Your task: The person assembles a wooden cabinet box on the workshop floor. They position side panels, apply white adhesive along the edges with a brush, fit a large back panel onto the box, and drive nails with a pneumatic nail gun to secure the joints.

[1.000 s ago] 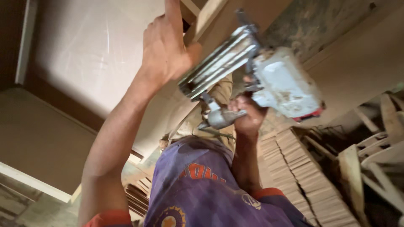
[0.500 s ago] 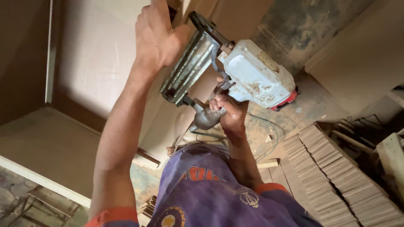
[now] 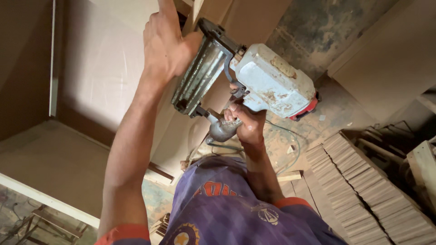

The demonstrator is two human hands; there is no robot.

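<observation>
Head view, close, looking down

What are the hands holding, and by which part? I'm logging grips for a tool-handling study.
The right hand holds a pneumatic nail gun by its handle. The left hand presses on a wooden board by the gun's nose.

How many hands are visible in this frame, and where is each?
2. The left hand is raised at upper centre, pressed against the wooden panel. The right hand is mid-frame, gripping the nail gun by its handle. No other hands show.
</observation>
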